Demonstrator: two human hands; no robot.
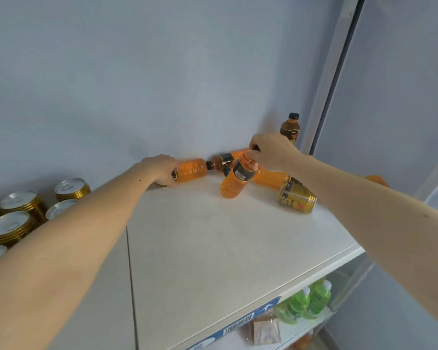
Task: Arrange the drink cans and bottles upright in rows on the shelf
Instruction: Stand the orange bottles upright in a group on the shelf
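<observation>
On the white shelf (213,236) my left hand (162,170) grips the base end of an orange bottle (192,170) lying on its side near the back wall. My right hand (271,150) holds the neck of a second orange bottle (235,180), tilted with its base toward me. Two more orange bottles lie behind them: one (225,159) by the wall, another (271,178) under my right wrist. A gold can (297,197) lies on its side at the right. One dark bottle (290,128) stands upright in the back right corner.
Several gold cans (18,213) stand upright at the left end of the shelf. Below, a lower shelf holds green bottles (306,301) and a packet (266,329). A white upright post (334,72) bounds the right side; the grey wall is close behind.
</observation>
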